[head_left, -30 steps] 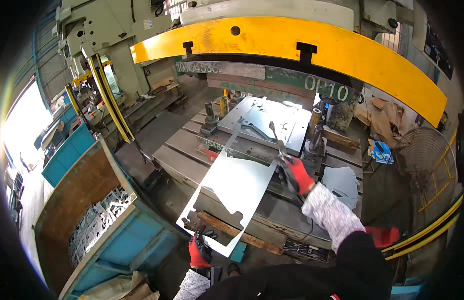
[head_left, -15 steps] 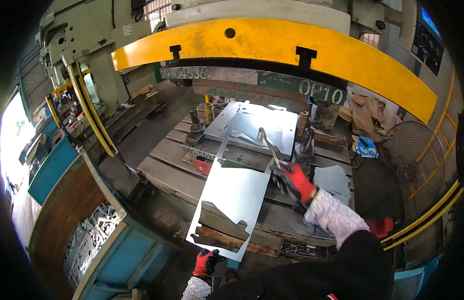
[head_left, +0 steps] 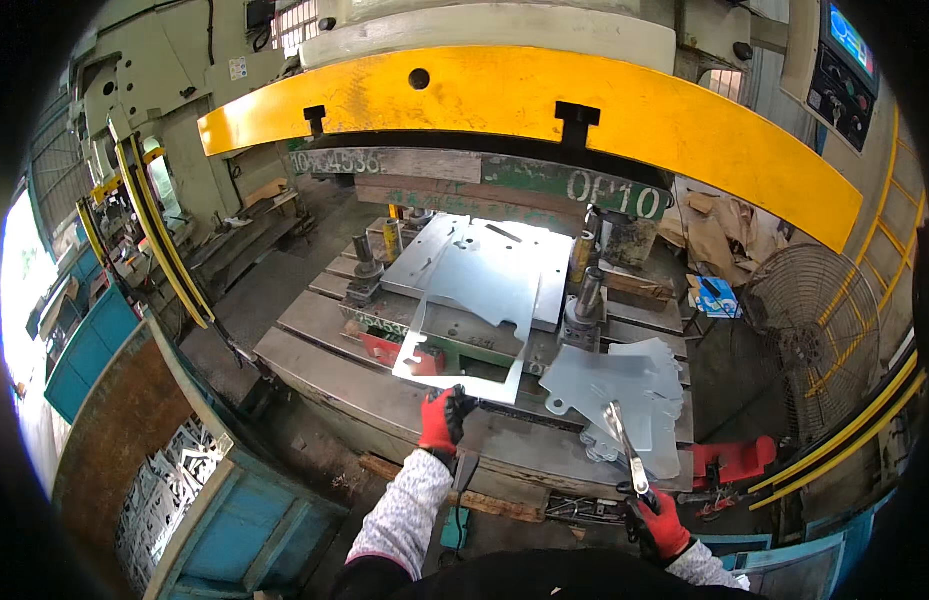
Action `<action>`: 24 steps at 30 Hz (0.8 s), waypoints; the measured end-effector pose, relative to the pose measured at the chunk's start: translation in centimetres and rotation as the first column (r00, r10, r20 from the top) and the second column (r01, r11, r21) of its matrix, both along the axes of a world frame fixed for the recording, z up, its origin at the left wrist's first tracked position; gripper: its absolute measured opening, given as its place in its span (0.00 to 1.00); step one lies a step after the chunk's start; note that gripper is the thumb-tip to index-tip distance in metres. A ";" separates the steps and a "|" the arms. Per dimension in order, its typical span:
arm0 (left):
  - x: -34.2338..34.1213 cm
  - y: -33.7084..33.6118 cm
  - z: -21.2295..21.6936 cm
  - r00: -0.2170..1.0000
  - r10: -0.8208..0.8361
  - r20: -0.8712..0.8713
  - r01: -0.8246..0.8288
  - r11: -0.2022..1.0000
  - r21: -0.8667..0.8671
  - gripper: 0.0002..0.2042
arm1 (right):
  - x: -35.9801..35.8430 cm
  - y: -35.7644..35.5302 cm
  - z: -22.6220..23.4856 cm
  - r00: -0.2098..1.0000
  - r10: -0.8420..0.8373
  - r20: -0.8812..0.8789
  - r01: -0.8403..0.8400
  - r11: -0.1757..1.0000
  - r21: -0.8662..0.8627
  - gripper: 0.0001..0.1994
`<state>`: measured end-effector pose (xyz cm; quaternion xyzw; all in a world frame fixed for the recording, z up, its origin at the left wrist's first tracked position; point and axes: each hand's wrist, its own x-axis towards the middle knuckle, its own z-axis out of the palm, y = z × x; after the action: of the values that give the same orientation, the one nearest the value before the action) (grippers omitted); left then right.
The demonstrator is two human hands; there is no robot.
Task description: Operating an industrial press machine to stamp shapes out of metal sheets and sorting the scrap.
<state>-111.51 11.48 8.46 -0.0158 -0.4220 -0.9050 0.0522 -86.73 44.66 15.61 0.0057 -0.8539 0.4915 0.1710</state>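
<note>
The scene is being dominated by a large press [head_left: 504,60] with a curved yellow guard [head_left: 544,105] arching over its bed [head_left: 314,365]. A blue bin [head_left: 254,520] of cut metal parts is standing at the lower left, and a wire fan [head_left: 819,330] at the right. A flat metal sheet [head_left: 464,300] is being held on the die in the middle of the bed, its near edge being pinched by the red-gloved left hand [head_left: 442,420]. A stack of stamped blanks [head_left: 624,395] is lying to the right. Long metal tongs [head_left: 624,450] are being gripped by the right hand [head_left: 664,522], fingers curled around the handles.
</note>
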 end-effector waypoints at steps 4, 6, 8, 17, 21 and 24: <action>-5.0 2.1 2.0 0.998 0.048 0.039 -0.052 0.993 0.110 0.05 | 2.1 3.8 -4.4 0.981 -0.003 0.195 0.040 0.982 -0.185 0.12; -6.5 3.0 3.4 0.992 0.025 0.120 -0.048 0.980 0.194 0.05 | 2.8 5.1 -6.3 0.933 0.006 0.359 0.156 0.894 -0.421 0.12; -8.3 2.4 2.8 0.999 0.016 0.051 -0.025 0.983 0.185 0.07 | 3.1 5.4 -6.6 0.939 -0.021 0.343 0.165 0.903 -0.396 0.12; -10.4 1.3 3.5 0.985 -0.034 0.167 -0.021 0.948 0.319 0.07 | 3.0 6.6 -8.1 0.967 -0.094 0.236 0.160 0.947 -0.279 0.08; -10.5 1.0 3.9 0.990 0.103 -0.098 -0.108 0.993 -0.047 0.06 | 3.3 7.8 -9.8 0.966 -0.105 0.236 0.166 0.953 -0.255 0.08; -10.7 0.5 4.1 0.991 0.087 0.106 -0.098 0.989 0.109 0.05 | 4.2 8.1 -10.2 0.967 -0.126 0.222 0.184 0.947 -0.263 0.07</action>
<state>-122.21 11.96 12.54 0.0525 -0.3719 -0.9239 0.0736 -82.58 52.79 5.37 -0.1360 -0.7861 0.5908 0.1206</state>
